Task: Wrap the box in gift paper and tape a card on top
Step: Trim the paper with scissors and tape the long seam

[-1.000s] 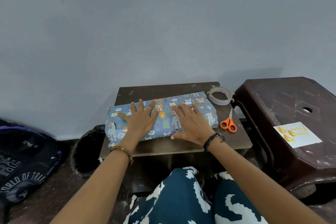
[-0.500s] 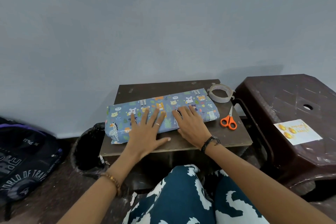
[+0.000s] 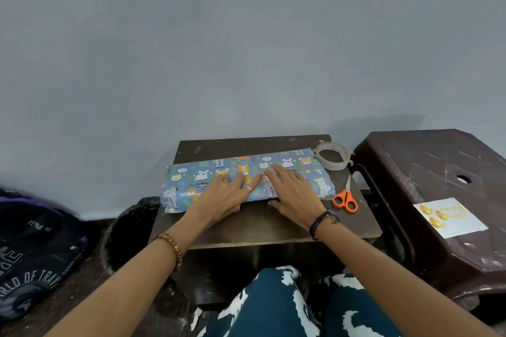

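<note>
Largest risk, judged from the lie of things: seam springing open. Gift paper held only by flat palms, no tape visible under them, so lifting either hand toward the tape roll [image 3: 333, 155] could let the overlap slide and the wrap slacken around the box [image 3: 246, 179]. Next: left end of the parcel overhanging the bench [image 3: 262, 224] edge, puffy and unfolded, prone to creasing or tearing if pressed down unsupported. Smaller: card [image 3: 450, 217] parked on the brown stool [image 3: 438, 172], well right of the box and past the scissors [image 3: 345, 198]; a long reach there with 1 hand leaves just 1 hand pinning the paper. Smallest: scissors just beside the box's right end, easy to knock off the bench.

Now the box itself: long, low, lying across the middle of the bench, fully covered in blue paper printed with bears, giraffes and leaves. Glossy, slightly wrinkled; right end folded in with a white label showing, left end loose.

Left hand [image 3: 223, 197] released, fingers straight, pressing the near-middle of the box. Right hand [image 3: 291, 190] likewise released, flat on the box just right of the left, fingertips nearly meeting.
</note>
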Motion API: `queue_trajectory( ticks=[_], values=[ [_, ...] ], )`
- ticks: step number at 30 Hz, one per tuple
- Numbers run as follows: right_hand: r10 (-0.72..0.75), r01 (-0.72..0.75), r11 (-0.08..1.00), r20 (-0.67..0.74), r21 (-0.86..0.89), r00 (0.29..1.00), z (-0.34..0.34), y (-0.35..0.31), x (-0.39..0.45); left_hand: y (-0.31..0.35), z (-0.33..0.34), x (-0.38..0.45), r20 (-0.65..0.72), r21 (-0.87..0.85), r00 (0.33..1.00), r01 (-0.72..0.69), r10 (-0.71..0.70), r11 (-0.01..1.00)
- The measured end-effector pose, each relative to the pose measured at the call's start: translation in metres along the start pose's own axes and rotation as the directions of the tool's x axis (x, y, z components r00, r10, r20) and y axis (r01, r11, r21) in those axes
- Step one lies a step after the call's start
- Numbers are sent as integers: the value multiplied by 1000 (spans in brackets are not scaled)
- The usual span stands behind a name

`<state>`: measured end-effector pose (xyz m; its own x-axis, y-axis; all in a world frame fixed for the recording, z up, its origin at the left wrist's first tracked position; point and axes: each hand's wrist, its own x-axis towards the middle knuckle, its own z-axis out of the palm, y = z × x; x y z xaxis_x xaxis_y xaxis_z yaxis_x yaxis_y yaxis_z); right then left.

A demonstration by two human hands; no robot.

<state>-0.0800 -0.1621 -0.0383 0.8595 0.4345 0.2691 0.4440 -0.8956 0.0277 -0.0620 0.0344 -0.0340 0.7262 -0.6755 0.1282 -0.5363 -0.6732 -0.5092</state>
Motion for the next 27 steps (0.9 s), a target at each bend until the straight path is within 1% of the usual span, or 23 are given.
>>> queue_trajectory(
  ticks=[3,4,6,7,9,10,12,15,18,22,24,27],
  values=[
    [-52,52,998,19,-23,998,-4,7,16,-8,2,6,3,-114,1000,-6,7,993],
    [-60,61,997,30,-41,998,-5,10,20,-9,-1,8,37,-161,999,6,1,987],
    [-81,84,995,60,-48,995,-7,13,24,-7,-8,12,161,-255,987,61,-19,965],
    [-87,89,995,61,-38,994,-9,14,26,-6,-9,14,202,-258,978,107,-54,960],
    [-82,82,997,45,-14,996,-13,15,29,-4,-13,20,223,-210,967,175,-127,962],
    [-70,70,998,55,-3,996,-14,15,30,-3,-16,23,222,-182,965,184,-142,966],
    [-50,49,999,70,21,996,-15,15,30,-2,-20,26,214,-138,967,171,-140,976],
    [-26,23,999,98,29,995,-16,15,29,-1,-23,26,240,-100,963,150,-123,984],
    [-12,7,1000,149,29,989,-24,18,35,-3,-24,28,253,-119,961,150,-116,981],
    [-42,36,999,196,37,980,-28,17,40,-8,-26,28,250,-125,961,152,-117,981],
    [-61,64,998,202,-10,977,-22,15,39,-10,-25,28,248,-128,963,145,-110,981],
    [-84,98,991,150,-90,985,-13,13,37,-17,-26,32,221,-145,970,134,-100,980]
  ],
)
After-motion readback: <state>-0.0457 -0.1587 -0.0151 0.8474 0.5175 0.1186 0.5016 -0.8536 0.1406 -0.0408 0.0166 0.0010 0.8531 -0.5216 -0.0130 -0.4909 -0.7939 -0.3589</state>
